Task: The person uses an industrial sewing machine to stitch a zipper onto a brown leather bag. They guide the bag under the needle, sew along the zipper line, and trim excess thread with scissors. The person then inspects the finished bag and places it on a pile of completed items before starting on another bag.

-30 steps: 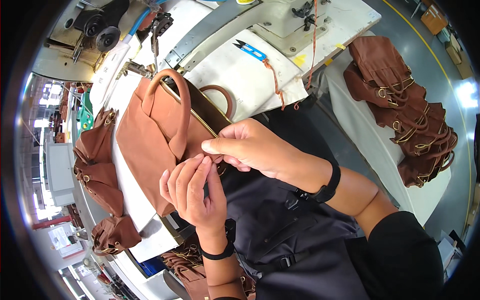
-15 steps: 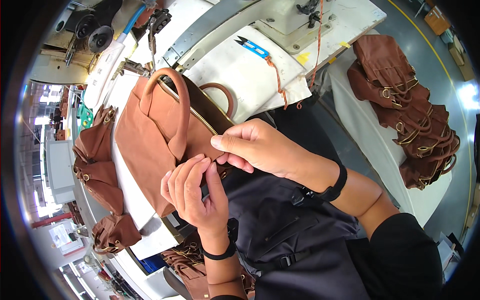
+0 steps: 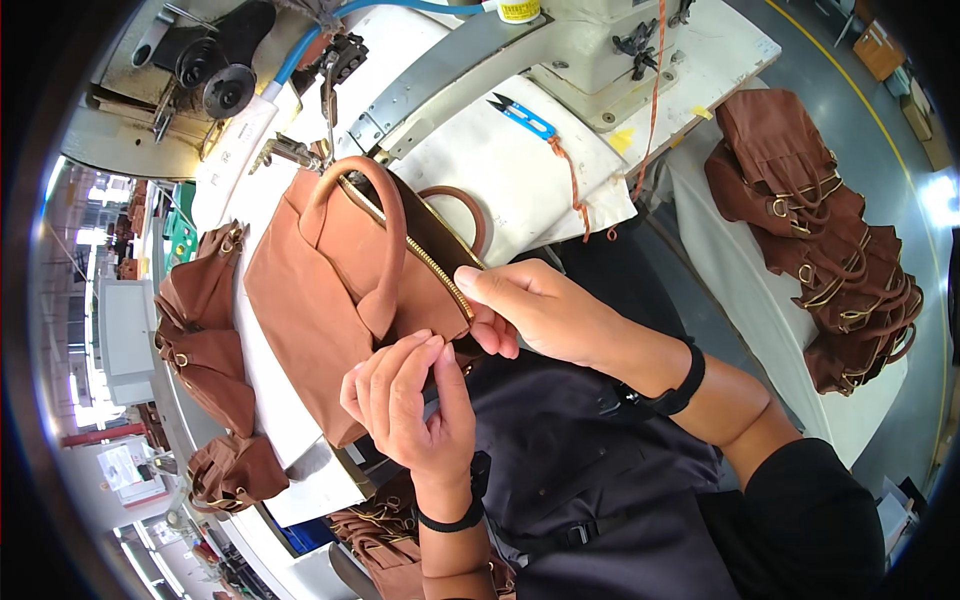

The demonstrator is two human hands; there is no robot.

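Note:
A brown handbag (image 3: 315, 305) lies tilted on the white table, its mouth unzipped and its dark inside partly showing. One rounded handle (image 3: 392, 250) arches over the near side, and the other handle (image 3: 470, 210) stands behind the opening. Along the rim runs a brass-toothed zipper (image 3: 432, 266). My right hand (image 3: 545, 305) grips the bag's end by the zipper, thumb on top and fingers curled beneath. Beside it, my left hand (image 3: 415, 405) pinches the bag's lower edge between thumb and fingertips. What lies under the fingertips is hidden.
A sewing machine (image 3: 600, 75) stands beyond the bag. Blue-handled thread snips (image 3: 525, 117) with orange cord lie on the white table. More brown bags are piled at right (image 3: 815, 225) and at left (image 3: 205, 345). A black dial-like part (image 3: 228, 92) sits at upper left.
The whole view has shifted, so bag, hands and table appear lower and farther right. My right thumb sits slightly higher along the zipper edge. Both hands stay on the bag's end.

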